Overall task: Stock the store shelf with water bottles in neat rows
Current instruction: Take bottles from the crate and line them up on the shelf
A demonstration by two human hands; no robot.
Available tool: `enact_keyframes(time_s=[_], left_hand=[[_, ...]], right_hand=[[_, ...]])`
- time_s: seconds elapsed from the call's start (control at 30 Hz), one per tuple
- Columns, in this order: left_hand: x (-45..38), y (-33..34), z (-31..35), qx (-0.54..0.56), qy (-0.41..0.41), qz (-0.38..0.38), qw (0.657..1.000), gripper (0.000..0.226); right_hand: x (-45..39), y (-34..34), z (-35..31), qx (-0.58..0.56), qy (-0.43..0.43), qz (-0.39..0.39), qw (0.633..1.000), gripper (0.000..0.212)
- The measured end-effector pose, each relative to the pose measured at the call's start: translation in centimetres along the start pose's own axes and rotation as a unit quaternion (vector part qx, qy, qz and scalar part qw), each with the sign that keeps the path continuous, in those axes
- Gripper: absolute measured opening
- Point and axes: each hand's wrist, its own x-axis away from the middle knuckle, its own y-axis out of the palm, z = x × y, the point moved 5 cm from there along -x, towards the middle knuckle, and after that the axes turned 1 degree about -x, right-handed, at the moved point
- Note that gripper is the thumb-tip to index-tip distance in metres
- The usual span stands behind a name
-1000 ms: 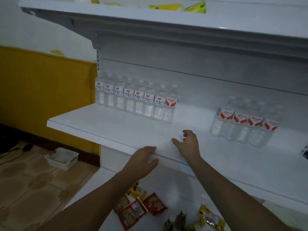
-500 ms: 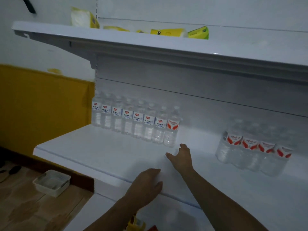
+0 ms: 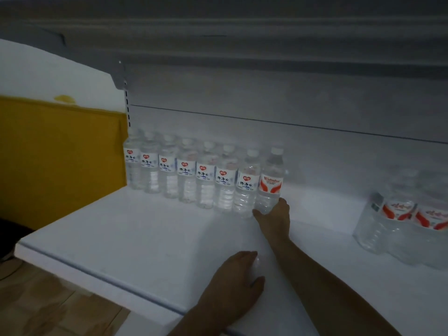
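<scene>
Head view: a row of 8 upright bottles stands along the back of the shelf (image 3: 135, 241), and the end bottle (image 3: 270, 183), the 1 with the red-and-orange label, closes that row on its right side. The right hand (image 3: 275, 218) is at the base of the end bottle, thumb on its front-left and fingers round its right side, so the hand holds it low down; whether the grip is firm or only a touch I cannot tell. The end bottle lies straight ahead of and just above that hand, its long axis vertical, cap up, touching or nearly touching the blue-labelled bottle (image 3: 247, 184) to its left. The left hand (image 3: 238, 284) rests flat on the shelf well in front of the end bottle, near the front edge, fingers relaxed and holding nothing; it looks like a brace. The right hand is plainly the nearer 1, so any shift of the end bottle falls to it. Far to the right of the end bottle sits a wrapped pack (image 3: 400, 221) of red-labelled bottles, with bare shelf between. My judgement: the coming move is a small nudge or lift of the end bottle, and a low grip could tip it against its neighbour.
</scene>
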Motion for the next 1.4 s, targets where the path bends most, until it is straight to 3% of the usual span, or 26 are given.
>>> enact_keyframes(time_s=[0.13, 0.33, 0.53, 0.63, 0.87, 1.07, 1.17, 1.3, 1.4], left_hand=[[0.5, -0.3, 0.3, 0.01, -0.006, 0.01, 1.0, 0.09], [1.5, -1.3, 3.6, 0.019, -0.009, 0.029, 0.999, 0.057], [3.3, 1.8, 12.3, 0.061, 0.058, 0.031, 0.996, 0.051], [4.6, 4.6, 17.2, 0.091, 0.096, 0.009, 0.991, 0.045], [6.6, 11.2, 27.3, 0.146, 0.177, -0.052, 0.972, 0.047], [7.6, 16.6, 33.1, 0.177, 0.208, -0.116, 0.955, 0.079], [7.6, 18.5, 34.6, 0.164, 0.207, -0.147, 0.953, 0.073], [6.2, 20.5, 33.9, 0.137, 0.2, -0.142, 0.96, 0.083], [5.1, 20.9, 33.4, 0.106, 0.198, -0.146, 0.964, 0.073]], right_hand=[[0.3, -0.7, -0.4, -0.013, 0.004, 0.004, 1.0, 0.072], [4.2, -6.6, -0.3, 0.004, 0.001, -0.018, 1.0, 0.07], [7.8, -17.5, 1.3, 0.001, -0.023, -0.011, 1.0, 0.047], [9.7, -24.3, 2.8, -0.022, -0.01, 0.022, 0.999, 0.051], [14.6, -40.1, 8.5, -0.006, 0.048, 0.109, 0.993, 0.054], [18.4, -50.6, 12.9, 0.083, 0.099, 0.173, 0.976, 0.067], [19.3, -53.1, 14.6, 0.084, 0.121, 0.174, 0.974, 0.068], [19.1, -54.0, 15.9, 0.089, 0.114, 0.154, 0.977, 0.054], [17.7, -53.1, 16.6, 0.095, 0.109, 0.129, 0.981, 0.058]])
